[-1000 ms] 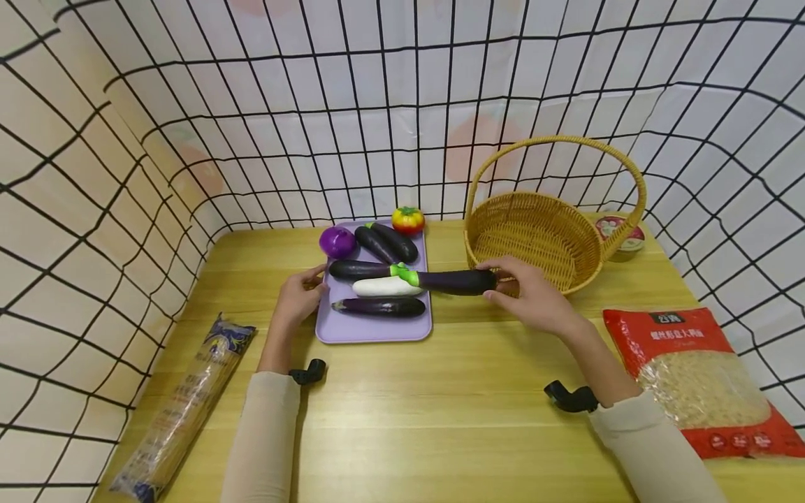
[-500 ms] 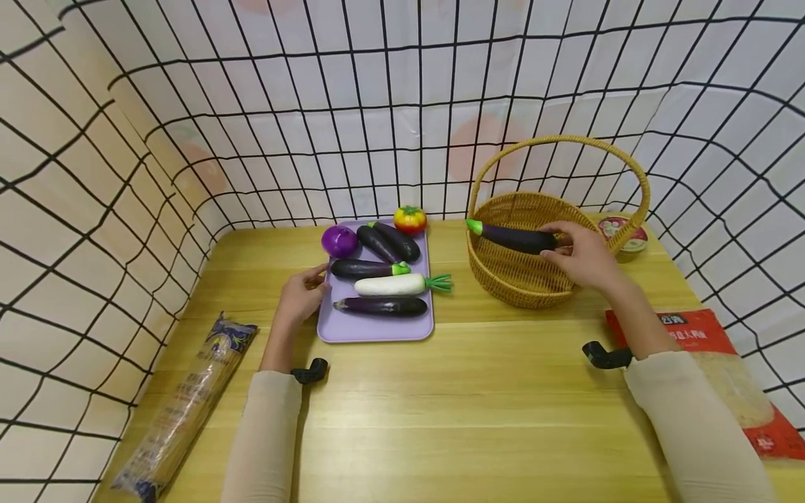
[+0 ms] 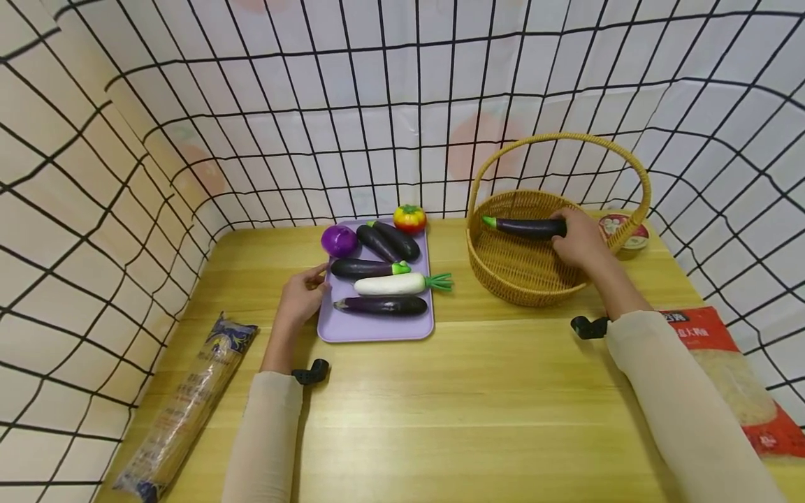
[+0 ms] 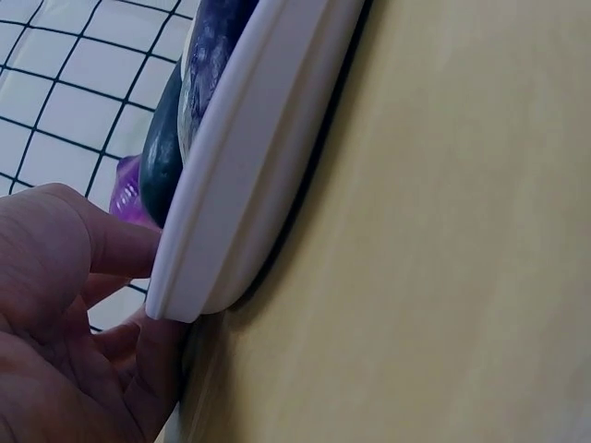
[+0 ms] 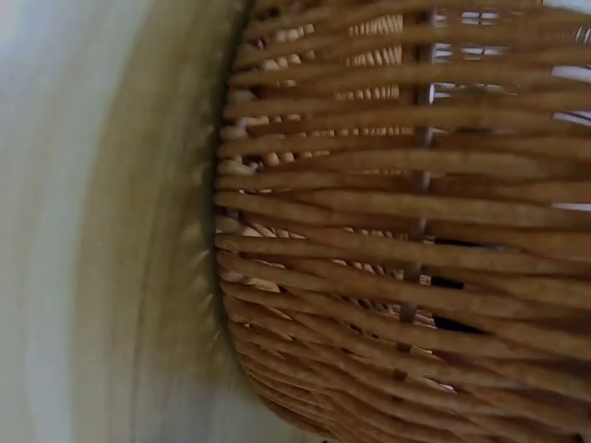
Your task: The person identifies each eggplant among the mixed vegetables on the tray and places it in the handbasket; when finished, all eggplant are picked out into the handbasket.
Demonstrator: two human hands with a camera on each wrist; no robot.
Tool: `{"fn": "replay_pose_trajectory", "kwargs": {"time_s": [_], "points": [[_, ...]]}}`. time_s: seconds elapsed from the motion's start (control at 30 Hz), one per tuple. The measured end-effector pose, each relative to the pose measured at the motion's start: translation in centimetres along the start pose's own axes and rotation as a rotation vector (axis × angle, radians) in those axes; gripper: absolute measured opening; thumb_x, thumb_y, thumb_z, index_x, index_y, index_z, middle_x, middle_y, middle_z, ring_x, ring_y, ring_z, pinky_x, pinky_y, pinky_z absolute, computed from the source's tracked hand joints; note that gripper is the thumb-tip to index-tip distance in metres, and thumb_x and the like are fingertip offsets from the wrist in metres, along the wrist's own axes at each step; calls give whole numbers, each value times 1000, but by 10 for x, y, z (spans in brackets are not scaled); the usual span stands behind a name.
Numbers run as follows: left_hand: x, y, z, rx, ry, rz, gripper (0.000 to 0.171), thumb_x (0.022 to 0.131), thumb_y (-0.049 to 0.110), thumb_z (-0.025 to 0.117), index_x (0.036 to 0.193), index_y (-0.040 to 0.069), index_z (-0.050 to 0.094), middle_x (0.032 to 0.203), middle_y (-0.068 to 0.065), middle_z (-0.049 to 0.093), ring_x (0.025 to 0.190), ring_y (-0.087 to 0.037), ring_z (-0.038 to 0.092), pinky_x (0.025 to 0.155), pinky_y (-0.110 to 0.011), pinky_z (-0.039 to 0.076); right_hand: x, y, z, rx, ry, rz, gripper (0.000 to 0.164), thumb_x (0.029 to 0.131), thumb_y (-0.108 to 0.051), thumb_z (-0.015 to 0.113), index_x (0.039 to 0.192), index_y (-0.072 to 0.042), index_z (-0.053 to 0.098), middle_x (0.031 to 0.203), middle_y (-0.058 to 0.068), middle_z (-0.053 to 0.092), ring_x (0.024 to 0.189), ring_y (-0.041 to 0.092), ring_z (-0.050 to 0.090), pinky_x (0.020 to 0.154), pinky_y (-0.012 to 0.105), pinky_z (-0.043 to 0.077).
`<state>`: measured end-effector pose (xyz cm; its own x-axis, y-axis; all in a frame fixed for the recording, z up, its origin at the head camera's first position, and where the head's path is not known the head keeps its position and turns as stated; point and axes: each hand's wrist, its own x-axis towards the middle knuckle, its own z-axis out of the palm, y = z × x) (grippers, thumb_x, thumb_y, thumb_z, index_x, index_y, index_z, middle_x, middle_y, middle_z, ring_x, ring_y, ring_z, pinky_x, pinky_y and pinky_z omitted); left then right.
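Note:
My right hand (image 3: 581, 237) reaches inside the wicker basket (image 3: 497, 274) and grips an eggplant (image 3: 525, 228) by its blunt end, the green stem pointing left. In the right wrist view the woven basket wall (image 5: 406, 203) hides the hand. My left hand (image 3: 303, 293) pinches the left edge of the lilac tray (image 3: 371, 331), its thumb (image 4: 125, 247) at the rim and fingers below. On the tray lie several more eggplants (image 3: 380, 306), a white radish (image 3: 391, 284) with green leaves, and a purple onion (image 3: 339, 241). A red-yellow tomato-like vegetable (image 3: 410, 219) sits at the back right corner.
A long pack of noodles (image 3: 189, 405) lies at the left of the wooden table (image 3: 453, 405). A red bag of pasta (image 3: 732, 377), partly behind the right sleeve, lies at the right. A round tub (image 3: 634, 235) stands behind the basket, whose tall handle (image 3: 560, 137) arches over it.
My right hand has carried the eggplant from beside the tray to the right and down into the basket, uncovering the radish leaves. The left hand keeps its place on the tray.

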<state>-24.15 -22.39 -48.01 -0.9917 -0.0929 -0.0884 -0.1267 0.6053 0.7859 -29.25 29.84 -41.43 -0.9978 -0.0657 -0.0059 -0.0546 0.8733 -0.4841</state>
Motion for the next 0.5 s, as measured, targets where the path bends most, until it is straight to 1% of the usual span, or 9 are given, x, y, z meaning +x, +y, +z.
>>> {"fn": "replay_pose_trajectory", "kwargs": {"time_s": [0.1, 0.23, 0.37, 0.5], "points": [[-1, -1, 1, 7, 7, 6, 49, 93, 16, 58, 141, 25, 53, 122, -15, 63, 116, -31, 58, 96, -43, 50, 7, 5, 3, -13, -11, 7, 47, 89, -6, 51, 134, 4, 46, 133, 34, 43, 118, 49, 43, 93, 61, 40], [-3, 1, 2, 8, 11, 7, 49, 93, 15, 57, 141, 24, 53, 121, -15, 63, 115, -31, 57, 97, -44, 49, 13, 11, 6, -59, -17, 7, 49, 85, -4, 51, 133, 5, 47, 131, 33, 46, 116, 49, 45, 93, 61, 40], [-3, 3, 3, -2, 13, -9, 48, 93, 15, 58, 140, 25, 53, 122, -15, 63, 116, -30, 56, 98, -44, 49, 13, 12, 7, -91, -37, 16, 51, 86, -7, 53, 135, 5, 46, 131, 34, 47, 116, 51, 45, 93, 62, 40], [-3, 3, 2, -3, 17, -10, 48, 94, 16, 57, 141, 25, 53, 123, -15, 62, 117, -31, 56, 98, -44, 49, 12, 10, 8, -111, -27, 17, 52, 86, -10, 57, 136, 3, 46, 131, 33, 47, 115, 52, 46, 92, 62, 41]]}}
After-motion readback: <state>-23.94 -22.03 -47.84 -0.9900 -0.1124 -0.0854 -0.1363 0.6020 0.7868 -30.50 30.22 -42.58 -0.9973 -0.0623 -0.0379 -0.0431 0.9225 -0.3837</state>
